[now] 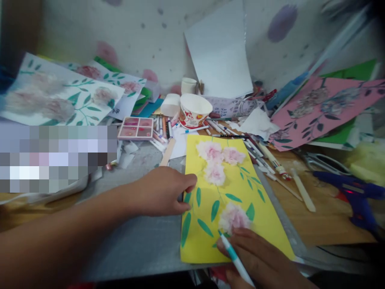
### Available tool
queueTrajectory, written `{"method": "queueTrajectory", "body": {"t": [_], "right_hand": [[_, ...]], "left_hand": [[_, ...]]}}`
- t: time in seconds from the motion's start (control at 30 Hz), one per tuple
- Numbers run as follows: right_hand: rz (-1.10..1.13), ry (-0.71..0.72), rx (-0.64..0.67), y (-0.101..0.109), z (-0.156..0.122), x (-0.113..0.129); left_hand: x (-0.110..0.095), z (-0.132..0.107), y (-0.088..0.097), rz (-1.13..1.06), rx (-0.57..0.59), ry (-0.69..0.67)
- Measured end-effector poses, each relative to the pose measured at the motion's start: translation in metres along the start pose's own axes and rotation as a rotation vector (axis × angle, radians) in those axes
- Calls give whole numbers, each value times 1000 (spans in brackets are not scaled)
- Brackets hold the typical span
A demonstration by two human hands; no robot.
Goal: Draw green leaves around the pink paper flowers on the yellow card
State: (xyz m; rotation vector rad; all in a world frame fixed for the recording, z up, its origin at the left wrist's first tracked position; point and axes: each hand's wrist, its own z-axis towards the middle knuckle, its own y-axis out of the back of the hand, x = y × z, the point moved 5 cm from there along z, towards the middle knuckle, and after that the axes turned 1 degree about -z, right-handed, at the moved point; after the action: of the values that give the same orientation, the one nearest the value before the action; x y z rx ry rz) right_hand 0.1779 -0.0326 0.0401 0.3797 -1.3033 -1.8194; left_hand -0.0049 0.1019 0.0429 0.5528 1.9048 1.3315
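A yellow sheet of paper (pixel 228 192) lies on a grey mat, with pink-white fluffy flowers (pixel 215 172) and painted green leaves (pixel 215 210) on it. At the sheet's left edge is my left hand (pixel 162 190), its fingers curled and the index fingertip and thumb touching the edge. My right hand (pixel 258 253) holds a white marker pen (pixel 236 259) with a teal band, its tip pointing at the paper just below the lowest flower (pixel 235 218). Part of my right hand covers the sheet's lower right.
Behind the sheet stand a paper tub (pixel 195 110), a four-pan palette (pixel 136 127) and scattered markers (pixel 221 127). Flower pictures lean at left (pixel 87 96) and right (pixel 327 104). A blue glue gun (pixel 355 192), scissors (pixel 326 162) and a wooden stick (pixel 303 190) lie to the right.
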Motion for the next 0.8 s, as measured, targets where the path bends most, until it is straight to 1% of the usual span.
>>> {"method": "queueTrajectory", "body": {"t": [0.07, 0.17, 0.2, 0.27, 0.3, 0.37, 0.4, 0.47, 0.5, 0.57, 0.63, 0.7, 0.73, 0.77, 0.8], "right_hand": [[-53, -1, -7, 2, -1, -2], [-205, 51, -140, 7, -2, -7], [-255, 78, -160, 8, -2, -10], [-324, 96, -175, 9, -6, -22], [-336, 88, -145, 10, -9, -30], [-330, 15, -180, 18, -19, -47], [-301, -27, -171, 22, -25, -55], [-196, -161, -238, 33, -37, -66], [-114, -217, -209, 35, -40, -69], [137, -386, -203, 38, -42, -73], [392, -478, -280, 39, -35, -72], [522, -450, -330, 37, -21, -65], [523, -415, -319, 36, -13, -61], [506, -410, -244, 31, -6, -58], [467, -449, -235, 28, -2, -59]], "left_hand": [[1, 0, 1, -17, -8, -1], [1, 1, 1, -46, -21, -18], [0, 1, 1, -58, -21, -37], [-4, 1, -1, -83, -8, -93], [-7, 0, -3, -93, 3, -124], [-14, -3, -6, -120, 24, -191], [-19, -5, -7, -133, 31, -220], [-27, -9, -10, -149, 54, -256], [-31, -10, -12, -145, 71, -258], [-36, -11, -17, -123, 101, -249], [-40, -11, -22, -118, 111, -266], [-44, -10, -29, -132, 102, -309], [-45, -10, -33, -135, 95, -332], [-47, -10, -37, -131, 85, -352], [-48, -10, -40, -118, 67, -373]]}}
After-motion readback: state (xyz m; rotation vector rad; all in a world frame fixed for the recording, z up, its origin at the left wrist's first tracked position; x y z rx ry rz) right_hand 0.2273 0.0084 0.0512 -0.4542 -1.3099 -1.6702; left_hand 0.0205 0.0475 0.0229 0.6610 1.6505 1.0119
